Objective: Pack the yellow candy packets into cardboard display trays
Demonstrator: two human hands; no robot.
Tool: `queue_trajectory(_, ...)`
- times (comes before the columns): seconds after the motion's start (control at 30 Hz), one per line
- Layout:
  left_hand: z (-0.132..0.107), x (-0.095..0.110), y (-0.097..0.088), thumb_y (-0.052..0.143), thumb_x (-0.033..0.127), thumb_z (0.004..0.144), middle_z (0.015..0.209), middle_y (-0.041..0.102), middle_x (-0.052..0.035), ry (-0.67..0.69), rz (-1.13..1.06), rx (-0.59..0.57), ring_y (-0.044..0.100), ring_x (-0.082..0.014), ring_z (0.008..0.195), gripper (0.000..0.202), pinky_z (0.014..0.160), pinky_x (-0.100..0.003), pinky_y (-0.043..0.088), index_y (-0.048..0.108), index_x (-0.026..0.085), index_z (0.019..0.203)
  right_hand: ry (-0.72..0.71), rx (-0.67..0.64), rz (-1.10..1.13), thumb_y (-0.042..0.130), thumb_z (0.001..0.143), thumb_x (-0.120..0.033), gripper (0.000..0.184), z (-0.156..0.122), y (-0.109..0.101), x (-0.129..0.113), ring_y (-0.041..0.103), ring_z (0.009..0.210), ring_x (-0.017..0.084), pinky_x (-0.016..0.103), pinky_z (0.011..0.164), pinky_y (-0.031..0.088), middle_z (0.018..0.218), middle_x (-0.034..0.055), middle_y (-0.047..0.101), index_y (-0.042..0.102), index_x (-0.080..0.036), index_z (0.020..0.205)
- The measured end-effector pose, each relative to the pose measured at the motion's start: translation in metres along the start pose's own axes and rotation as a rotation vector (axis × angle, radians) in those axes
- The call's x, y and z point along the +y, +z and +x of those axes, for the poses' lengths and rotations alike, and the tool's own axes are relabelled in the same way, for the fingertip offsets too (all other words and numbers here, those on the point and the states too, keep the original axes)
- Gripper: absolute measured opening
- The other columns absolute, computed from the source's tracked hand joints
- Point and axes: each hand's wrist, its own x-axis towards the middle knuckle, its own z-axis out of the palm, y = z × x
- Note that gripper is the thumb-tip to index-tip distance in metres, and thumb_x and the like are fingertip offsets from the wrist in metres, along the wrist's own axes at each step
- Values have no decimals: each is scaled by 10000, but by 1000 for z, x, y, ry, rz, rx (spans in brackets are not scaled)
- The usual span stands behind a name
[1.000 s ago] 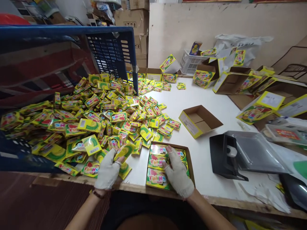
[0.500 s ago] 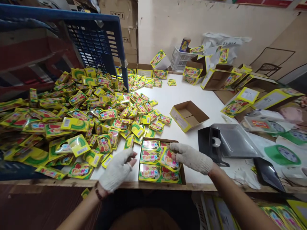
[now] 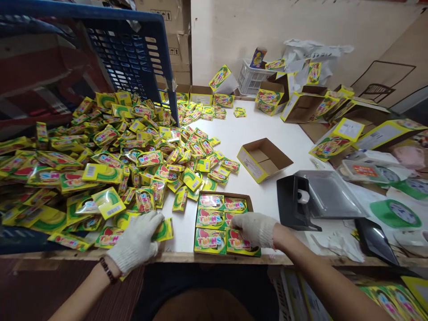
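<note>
My left hand (image 3: 138,240), in a white knit glove, is closed on a small yellow-green candy packet (image 3: 164,229) at the near edge of the pile. Before me lies a shallow carton (image 3: 248,199), filled with two columns of flat packets printed "TWINS" and fruit. My gloved right hand (image 3: 257,228) reaches over its right side, fingers bent down on a packet (image 3: 228,220) in the right column's middle row. That hand hides part of this packet and of the one nearer me. Left of the carton spreads a large heap of loose packets (image 3: 110,156).
A blue plastic crate (image 3: 163,53) stands tipped behind the heap. Beyond the filled carton sits an open carton (image 3: 256,167). On the right are a black tape dispenser (image 3: 292,200), a clear plastic tray (image 3: 331,196) and green tape (image 3: 394,213). More cartons (image 3: 302,107) line the back.
My left hand moved left and down to the heap and closed on a packet. My right hand lowered its packet, which was tilted above the carton, into the right column.
</note>
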Motion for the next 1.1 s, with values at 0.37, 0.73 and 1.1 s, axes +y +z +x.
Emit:
queue_trajectory(0.37, 27, 84, 0, 698, 502, 713, 1186, 668, -100, -74, -604, 213, 646, -267, 1068, 656, 917, -371, 553, 531, 199, 1270, 220, -136, -178, 585, 814, -164, 228, -6, 13, -24, 682, 943, 314, 344, 771, 490, 991, 183, 718, 706, -101, 997)
queue_trajectory(0.73, 57, 169, -13, 598, 597, 726, 864, 654, -74, -50, -1809, -372, 614, -188, 711, 597, 645, -296, 510, 612, 140, 1110, -115, 277, 1006, 572, 847, -456, 602, -28, -9, -1, 634, 982, 212, 349, 828, 524, 1265, 107, 600, 443, -205, 1378)
queue_trajectory(1.1, 81, 78, -9, 548, 447, 846, 967, 586, -73, -222, -464, 274, 555, -228, 911, 271, 802, -343, 456, 568, 192, 936, 128, 7, 220, 584, 801, -226, 386, 4, -47, 15, 634, 833, 218, 287, 662, 446, 1018, 81, 681, 580, -211, 1187)
